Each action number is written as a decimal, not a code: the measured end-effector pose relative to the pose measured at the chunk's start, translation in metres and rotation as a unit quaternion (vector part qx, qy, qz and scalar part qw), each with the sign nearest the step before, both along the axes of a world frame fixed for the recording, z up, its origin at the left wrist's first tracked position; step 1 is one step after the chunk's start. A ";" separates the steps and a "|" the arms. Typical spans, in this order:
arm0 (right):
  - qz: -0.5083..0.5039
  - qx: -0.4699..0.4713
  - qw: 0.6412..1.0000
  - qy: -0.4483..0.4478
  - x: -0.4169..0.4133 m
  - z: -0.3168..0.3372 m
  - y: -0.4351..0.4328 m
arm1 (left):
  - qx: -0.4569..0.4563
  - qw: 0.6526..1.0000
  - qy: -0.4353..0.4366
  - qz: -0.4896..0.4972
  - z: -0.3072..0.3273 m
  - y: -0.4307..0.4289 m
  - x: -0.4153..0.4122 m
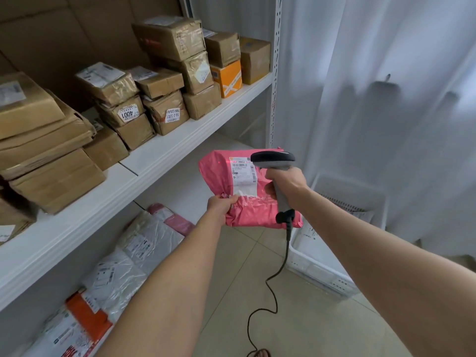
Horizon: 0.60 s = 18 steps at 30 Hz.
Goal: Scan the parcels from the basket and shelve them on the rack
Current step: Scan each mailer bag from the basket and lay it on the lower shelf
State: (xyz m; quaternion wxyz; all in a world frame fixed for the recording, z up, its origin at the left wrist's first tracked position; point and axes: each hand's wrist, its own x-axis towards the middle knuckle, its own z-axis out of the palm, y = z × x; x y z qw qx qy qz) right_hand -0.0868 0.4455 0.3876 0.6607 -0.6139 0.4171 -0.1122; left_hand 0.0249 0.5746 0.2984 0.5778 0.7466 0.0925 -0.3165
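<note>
One pink mailer parcel (219,173) is held in the air beside the rack (154,161). We pinch its lower edge with our left hand (221,206); our right hand (286,182) grips the barcode scanner (273,158), aimed at its label (244,173). A white basket (316,269) behind holds a labelled packet (307,233).

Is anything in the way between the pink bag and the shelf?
Nothing visible is. The pink plastic parcel in the left hand hangs beside the white shelving rack. The brown cardboard boxes sit further back on its shelf; the grey scanner in the right hand is on the parcel's far side.
</note>
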 end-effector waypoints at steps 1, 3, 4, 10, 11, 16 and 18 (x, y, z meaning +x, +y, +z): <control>0.001 -0.001 1.000 0.005 0.000 0.001 0.001 | 0.003 1.000 0.002 -0.002 -0.001 0.000 0.000; -0.001 0.001 1.000 0.010 0.001 0.005 0.002 | 0.009 1.000 0.002 -0.005 -0.002 -0.002 0.001; -0.002 0.002 1.000 0.013 0.002 0.006 0.002 | 0.011 1.000 0.002 -0.005 -0.003 -0.003 0.001; -0.005 -0.006 0.999 0.034 0.004 0.009 -0.003 | 0.007 1.000 0.013 0.004 -0.006 -0.008 0.004; -0.006 -0.006 0.999 0.037 0.004 0.009 -0.004 | 0.005 1.000 0.014 0.005 -0.007 -0.009 0.004; -0.001 0.004 0.999 0.047 0.003 0.012 -0.008 | 0.007 1.000 0.018 0.014 -0.011 -0.013 0.005; 0.002 0.007 0.999 0.046 0.002 0.012 -0.009 | 0.008 1.000 0.016 0.019 -0.012 -0.014 0.006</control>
